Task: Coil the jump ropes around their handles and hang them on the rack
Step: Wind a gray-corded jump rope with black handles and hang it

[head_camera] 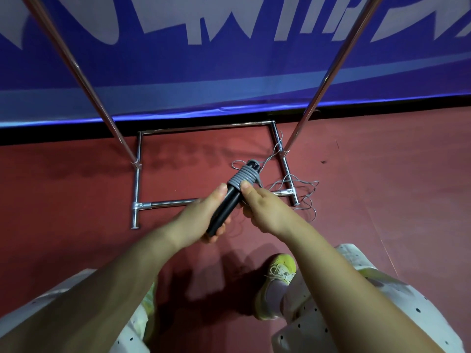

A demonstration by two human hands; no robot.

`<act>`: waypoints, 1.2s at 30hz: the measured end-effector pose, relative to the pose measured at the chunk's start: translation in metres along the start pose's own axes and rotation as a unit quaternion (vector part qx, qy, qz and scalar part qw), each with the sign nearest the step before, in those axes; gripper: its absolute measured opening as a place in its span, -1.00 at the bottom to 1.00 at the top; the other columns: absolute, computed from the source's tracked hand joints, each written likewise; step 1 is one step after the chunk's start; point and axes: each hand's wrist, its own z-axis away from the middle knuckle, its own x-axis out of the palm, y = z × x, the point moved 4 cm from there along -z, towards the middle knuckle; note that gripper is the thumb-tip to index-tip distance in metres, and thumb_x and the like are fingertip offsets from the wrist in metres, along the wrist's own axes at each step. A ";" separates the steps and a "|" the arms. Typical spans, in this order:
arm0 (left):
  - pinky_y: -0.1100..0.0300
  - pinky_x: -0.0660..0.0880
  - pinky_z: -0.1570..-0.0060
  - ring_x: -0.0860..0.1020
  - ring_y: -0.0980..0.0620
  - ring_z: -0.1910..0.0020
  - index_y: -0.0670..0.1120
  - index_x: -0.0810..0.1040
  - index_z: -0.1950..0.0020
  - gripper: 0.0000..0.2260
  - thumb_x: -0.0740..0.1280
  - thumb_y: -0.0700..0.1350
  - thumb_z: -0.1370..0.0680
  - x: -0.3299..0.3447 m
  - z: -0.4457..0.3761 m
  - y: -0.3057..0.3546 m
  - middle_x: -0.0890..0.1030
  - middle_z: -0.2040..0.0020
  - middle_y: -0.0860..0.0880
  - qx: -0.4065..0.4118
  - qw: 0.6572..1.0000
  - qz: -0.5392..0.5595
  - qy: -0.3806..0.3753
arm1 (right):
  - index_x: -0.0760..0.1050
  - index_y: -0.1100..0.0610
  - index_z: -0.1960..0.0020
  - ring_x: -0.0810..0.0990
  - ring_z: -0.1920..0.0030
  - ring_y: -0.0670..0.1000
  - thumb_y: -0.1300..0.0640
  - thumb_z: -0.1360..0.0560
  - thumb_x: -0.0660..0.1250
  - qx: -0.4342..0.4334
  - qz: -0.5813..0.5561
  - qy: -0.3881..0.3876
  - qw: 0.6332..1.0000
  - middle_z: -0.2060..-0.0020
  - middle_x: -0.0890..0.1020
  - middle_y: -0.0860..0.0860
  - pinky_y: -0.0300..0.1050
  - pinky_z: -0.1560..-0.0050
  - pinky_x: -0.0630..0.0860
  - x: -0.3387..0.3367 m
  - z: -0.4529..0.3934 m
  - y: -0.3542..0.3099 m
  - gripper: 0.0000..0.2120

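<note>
Two black jump-rope handles (226,205) are held together, pointing up and away from me. My left hand (204,215) grips their lower part. Grey rope (243,177) is wound in several turns around their upper end. My right hand (260,207) holds the handles just below the coil, thumb against the lowest turn. The loose rest of the rope (298,189) trails in a tangle on the floor by the rack's right foot. The metal rack (163,202) stands in front of me, its two uprights rising out of view.
The rack's rectangular base (206,126) lies on red floor, close to a blue banner wall (229,72). The left upright (84,82) and right upright (328,72) slant up to either side. My yellow shoe (277,281) and pale trousers are below.
</note>
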 end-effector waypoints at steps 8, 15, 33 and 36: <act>0.11 0.45 0.29 0.51 -0.02 0.44 -0.16 0.52 0.24 -0.51 0.01 0.20 -0.44 -0.013 -0.005 0.000 0.53 0.47 0.00 0.034 0.985 -0.149 0.078 | 0.42 0.17 0.40 0.44 0.56 0.04 -0.25 -0.59 0.06 0.050 0.044 0.026 0.997 0.59 0.44 0.02 -0.11 0.35 0.45 -0.005 -0.002 0.006 -0.40; 0.04 0.37 0.01 0.48 -0.15 -0.05 -0.06 0.43 0.04 -0.72 0.10 0.11 -0.60 -0.018 -0.001 0.009 0.52 0.07 -0.06 0.067 0.931 -0.320 0.162 | 0.51 0.18 0.24 0.58 0.44 -0.01 -0.19 -0.64 -0.08 0.062 -0.126 -0.009 0.990 0.40 0.61 0.09 -0.25 0.44 0.40 0.001 -0.002 0.006 -0.40; 0.02 0.50 0.05 0.57 -0.12 0.14 -0.15 0.62 0.01 -0.23 0.04 0.50 -0.36 -0.007 0.002 0.001 0.62 0.09 -0.21 -0.103 0.980 0.118 -0.126 | 0.37 0.23 0.27 0.30 0.52 -0.02 -0.07 -0.58 0.11 -0.065 -0.170 0.021 0.983 0.56 0.35 -0.02 -0.17 0.47 0.26 0.002 0.000 -0.007 -0.58; 0.06 0.56 0.26 0.61 -0.14 0.25 -0.22 0.64 0.09 -0.22 -0.03 0.42 -0.38 0.001 0.009 0.002 0.64 0.14 -0.23 -0.130 0.946 0.208 -0.213 | 0.43 0.30 0.23 0.30 0.53 -0.02 -0.11 -0.49 0.07 -0.099 -0.192 0.010 0.976 0.56 0.34 0.02 -0.24 0.48 0.26 0.000 0.003 -0.011 -0.54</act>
